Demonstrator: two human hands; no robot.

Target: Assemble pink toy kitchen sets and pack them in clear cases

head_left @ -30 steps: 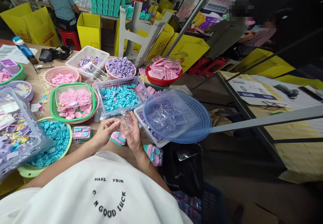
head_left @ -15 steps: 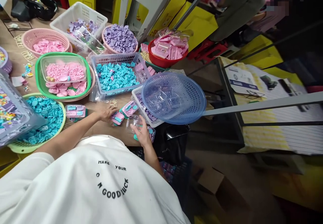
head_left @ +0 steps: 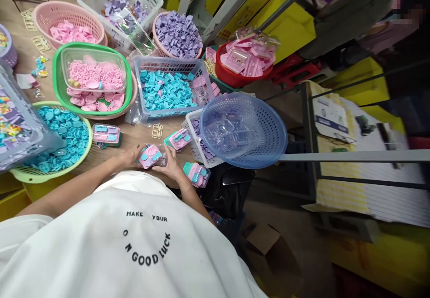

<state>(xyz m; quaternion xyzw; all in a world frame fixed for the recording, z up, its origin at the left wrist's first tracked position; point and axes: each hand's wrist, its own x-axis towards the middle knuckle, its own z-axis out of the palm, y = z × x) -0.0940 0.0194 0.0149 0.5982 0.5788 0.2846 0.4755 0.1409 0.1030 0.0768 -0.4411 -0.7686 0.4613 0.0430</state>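
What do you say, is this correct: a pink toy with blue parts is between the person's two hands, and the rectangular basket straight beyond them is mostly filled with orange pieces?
Not quite: in the head view, the rectangular basket is mostly filled with turquoise pieces, not orange ones. The pink toy with blue parts is indeed between the left hand and the right hand.

The left hand point(head_left: 130, 157) faces the right hand point(head_left: 172, 163), slightly apart

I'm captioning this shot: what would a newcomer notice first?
Probably the blue colander at the right of the table, then the turquoise pieces in the rectangular basket to its left. Nearer, the left hand and right hand hold a pink toy piece before the white shirt.
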